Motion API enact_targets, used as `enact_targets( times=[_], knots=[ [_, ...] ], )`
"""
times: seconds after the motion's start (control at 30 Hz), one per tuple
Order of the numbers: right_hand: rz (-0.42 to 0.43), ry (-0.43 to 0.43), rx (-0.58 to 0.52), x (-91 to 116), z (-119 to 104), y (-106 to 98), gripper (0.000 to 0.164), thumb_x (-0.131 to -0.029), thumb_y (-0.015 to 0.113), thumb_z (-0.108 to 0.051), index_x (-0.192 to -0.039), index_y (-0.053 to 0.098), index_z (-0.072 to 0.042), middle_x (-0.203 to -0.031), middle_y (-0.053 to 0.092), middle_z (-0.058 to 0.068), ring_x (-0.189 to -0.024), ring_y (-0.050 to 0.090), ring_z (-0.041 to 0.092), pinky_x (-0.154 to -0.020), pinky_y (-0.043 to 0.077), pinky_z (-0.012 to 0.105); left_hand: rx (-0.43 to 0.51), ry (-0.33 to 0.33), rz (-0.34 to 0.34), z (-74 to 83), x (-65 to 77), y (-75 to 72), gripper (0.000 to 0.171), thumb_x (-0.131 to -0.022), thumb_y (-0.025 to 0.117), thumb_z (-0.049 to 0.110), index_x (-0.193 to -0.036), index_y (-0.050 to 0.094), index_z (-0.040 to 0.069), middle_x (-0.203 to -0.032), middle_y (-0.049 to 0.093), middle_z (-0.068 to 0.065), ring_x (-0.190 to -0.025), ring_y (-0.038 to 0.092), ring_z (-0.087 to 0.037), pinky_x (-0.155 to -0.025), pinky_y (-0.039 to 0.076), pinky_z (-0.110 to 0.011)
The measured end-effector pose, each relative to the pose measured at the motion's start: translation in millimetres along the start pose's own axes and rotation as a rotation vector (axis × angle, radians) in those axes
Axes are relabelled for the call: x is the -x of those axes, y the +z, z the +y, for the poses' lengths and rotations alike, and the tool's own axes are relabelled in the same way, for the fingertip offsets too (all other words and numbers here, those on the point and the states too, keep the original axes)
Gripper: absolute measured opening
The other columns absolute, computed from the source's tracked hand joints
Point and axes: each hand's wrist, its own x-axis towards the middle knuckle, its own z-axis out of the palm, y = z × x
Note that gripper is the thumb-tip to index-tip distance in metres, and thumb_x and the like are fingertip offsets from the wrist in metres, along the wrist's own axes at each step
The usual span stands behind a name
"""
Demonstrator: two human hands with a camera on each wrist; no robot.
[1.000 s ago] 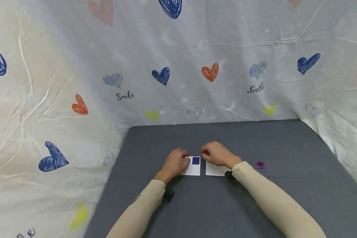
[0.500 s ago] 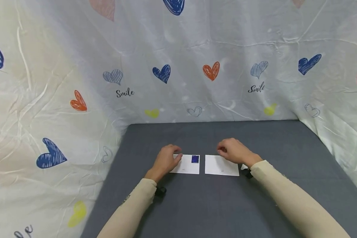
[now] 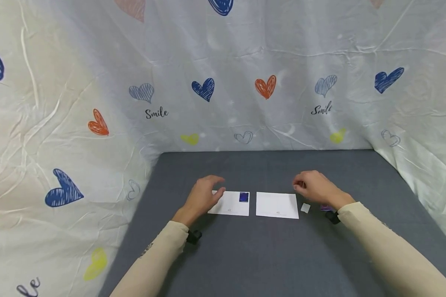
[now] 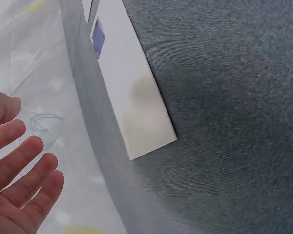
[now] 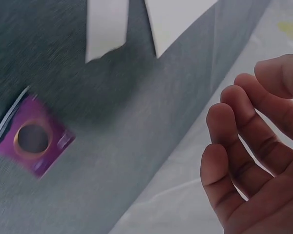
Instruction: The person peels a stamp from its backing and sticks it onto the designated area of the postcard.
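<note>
My left hand (image 3: 202,194) hovers over the left end of a white card (image 3: 228,208) that has a dark blue stamp (image 3: 243,197) at its top right corner. In the left wrist view, the fingers (image 4: 39,180) are apart and hold nothing, while a shadow falls on the card. A second white card (image 3: 276,205), with tiny print near its lower edge, lies to the right. Beyond it is my right hand (image 3: 317,187), fingers loosely bent around nothing. Below this hand are a small white paper piece (image 3: 305,208) and a purple square (image 5: 56,131) with a dark, gold-rimmed circle, partly hidden by the wrist in the head view.
A dark grey cloth (image 3: 238,255) covers the table under both cards. Behind and beside it hangs a white curtain (image 3: 230,111) printed with hearts. Black wrist cameras sit under both sleeves.
Both hands have drawn apart, the left going left and the right going right. The right card is uncovered, and the small white piece now shows. The purple square is now mostly behind the right wrist.
</note>
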Motion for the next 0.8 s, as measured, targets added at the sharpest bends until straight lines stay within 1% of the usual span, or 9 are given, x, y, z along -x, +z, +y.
enact_targets(
  times=[0.2,0.33,0.43,0.57,0.67,0.8],
  knots=[
    [-0.011,0.031,0.005,15,10,-10,0.011,-0.101,0.073,-0.011,-0.106,0.082,-0.007,-0.092,0.073,-0.003,-0.081,0.064,0.009,-0.075,0.056,0.038,0.007,0.029,-0.025,8.7,-0.1,-7.7,0.034,-0.100,0.080,0.018,-0.132,0.077,0.005,-0.134,0.077,-0.014,-0.127,0.073,-0.035,-0.107,0.058,-0.053],
    [-0.020,0.058,0.005,23,18,-15,0.011,-0.101,0.073,-0.011,-0.106,0.082,-0.007,-0.092,0.074,-0.003,-0.081,0.065,0.010,-0.075,0.056,0.039,0.004,0.065,-0.051,16.5,-2.4,-10.0,0.038,-0.099,0.082,0.018,-0.134,0.076,0.006,-0.136,0.076,-0.013,-0.128,0.072,-0.034,-0.109,0.056,-0.053],
    [-0.024,0.075,0.004,29,24,-17,0.011,-0.101,0.073,-0.011,-0.106,0.082,-0.006,-0.091,0.074,-0.002,-0.081,0.065,0.011,-0.075,0.057,0.040,0.006,0.085,-0.077,23.5,-5.2,-7.3,0.040,-0.099,0.082,0.017,-0.136,0.075,0.005,-0.137,0.076,-0.013,-0.130,0.072,-0.034,-0.111,0.056,-0.052],
    [-0.027,0.092,-0.004,37,30,-17,0.009,-0.100,0.074,-0.011,-0.103,0.081,-0.006,-0.089,0.073,-0.002,-0.078,0.064,0.011,-0.073,0.056,0.041,0.014,0.119,-0.119,31.6,-8.2,0.5,0.042,-0.098,0.083,0.016,-0.137,0.074,0.004,-0.138,0.076,-0.014,-0.131,0.071,-0.033,-0.112,0.055,-0.051],
    [-0.028,0.109,-0.003,44,35,-15,0.008,-0.099,0.075,-0.011,-0.103,0.081,-0.006,-0.087,0.073,-0.002,-0.076,0.064,0.011,-0.072,0.056,0.041,0.020,0.152,-0.142,36.5,-10.8,6.0,0.042,-0.097,0.083,0.016,-0.137,0.074,0.004,-0.137,0.076,-0.014,-0.131,0.071,-0.033,-0.112,0.055,-0.050],
    [-0.025,0.122,0.014,54,43,-10,0.009,-0.098,0.077,-0.011,-0.104,0.081,-0.005,-0.090,0.074,0.001,-0.078,0.066,0.014,-0.074,0.058,0.044,0.018,0.173,-0.161,42.7,-14.5,12.0,0.041,-0.098,0.083,0.017,-0.137,0.074,0.005,-0.137,0.076,-0.013,-0.132,0.071,-0.032,-0.113,0.054,-0.049]
  ],
)
